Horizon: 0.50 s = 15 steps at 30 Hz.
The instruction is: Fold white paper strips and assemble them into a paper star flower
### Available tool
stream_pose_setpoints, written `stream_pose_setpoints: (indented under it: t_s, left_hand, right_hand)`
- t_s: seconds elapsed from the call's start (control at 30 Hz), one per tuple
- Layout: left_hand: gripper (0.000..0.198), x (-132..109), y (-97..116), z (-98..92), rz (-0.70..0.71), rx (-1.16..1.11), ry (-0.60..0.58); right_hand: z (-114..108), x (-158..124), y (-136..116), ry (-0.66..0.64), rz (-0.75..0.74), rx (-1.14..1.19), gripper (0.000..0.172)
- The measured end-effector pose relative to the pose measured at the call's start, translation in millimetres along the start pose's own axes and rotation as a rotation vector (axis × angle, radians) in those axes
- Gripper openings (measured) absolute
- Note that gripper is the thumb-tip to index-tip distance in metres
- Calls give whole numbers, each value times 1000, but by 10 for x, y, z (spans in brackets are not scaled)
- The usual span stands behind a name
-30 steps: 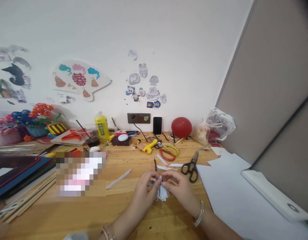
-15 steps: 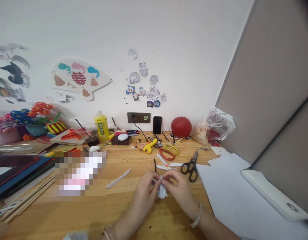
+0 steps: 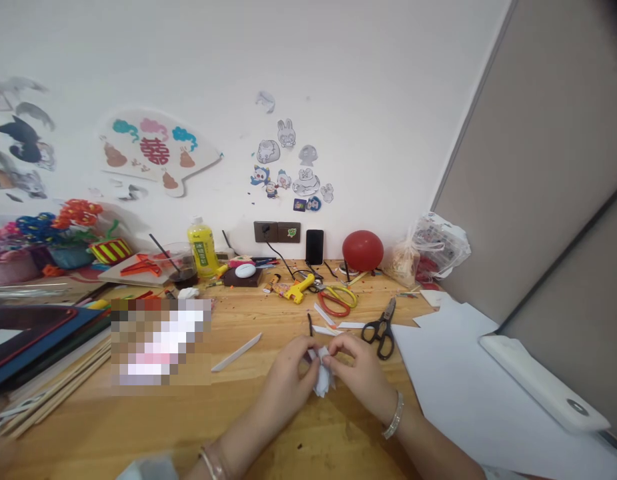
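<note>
Over the front middle of the wooden table (image 3: 228, 413), my two hands meet at a small piece of folded white paper (image 3: 323, 380). My left hand (image 3: 295, 370) pinches it from the left, thumb against fingertips. From the other side my right hand (image 3: 358, 367) grips its upper part between thumb and forefinger. The paper's lower end fans out below the fingertips; its top is partly covered by them. A thin black stick (image 3: 310, 325) stands up just behind my left fingers. White paper strips (image 3: 351, 325) and black-handled scissors (image 3: 381, 330) lie just beyond my right hand.
A single paper strip (image 3: 237, 352) lies left of my hands. Behind are red-and-yellow-handled scissors (image 3: 335, 303), a yellow glue gun (image 3: 301, 289), a drink bottle (image 3: 202, 248) and a red balloon (image 3: 363, 251). White sheets (image 3: 448, 360) cover the right side; wooden sticks (image 3: 71, 387) lie left.
Both hands stay on the folded paper. My fingers have shifted slightly around it, and its lower end looks turned a little. The whole view has moved slightly.
</note>
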State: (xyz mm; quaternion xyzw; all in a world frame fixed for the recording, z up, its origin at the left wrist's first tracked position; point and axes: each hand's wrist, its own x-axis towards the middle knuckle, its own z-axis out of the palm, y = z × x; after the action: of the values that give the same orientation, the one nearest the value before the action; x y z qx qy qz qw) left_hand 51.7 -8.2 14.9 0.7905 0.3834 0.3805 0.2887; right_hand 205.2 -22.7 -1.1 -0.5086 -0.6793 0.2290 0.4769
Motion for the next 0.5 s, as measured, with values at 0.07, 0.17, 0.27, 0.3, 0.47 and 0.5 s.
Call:
stream_pose_setpoints:
  t_s: [0.07, 0.17, 0.27, 0.3, 0.47, 0.5]
  left_hand:
    - [13, 25, 11, -24, -24, -1, -19]
    - [13, 50, -14, -43, -89, -19, -47]
    - [9, 58, -50, -47, -170, -34, -68]
    - [8, 59, -57, -48, -186, -38, -73]
    - [5, 69, -23, -83, -213, 6, -85]
    - [5, 70, -6, -94, -218, 28, -85]
  right_hand:
    - [4, 5, 5, -19, 31, 38, 6]
    - [0, 18, -5, -55, 68, 94, 5]
    - [-9, 29, 2, -131, 81, 128, 6]
    - [-12, 32, 10, -158, 82, 136, 7]
    - [-16, 33, 39, -181, 100, 151, 10]
    - [-15, 33, 38, -174, 101, 149, 10]
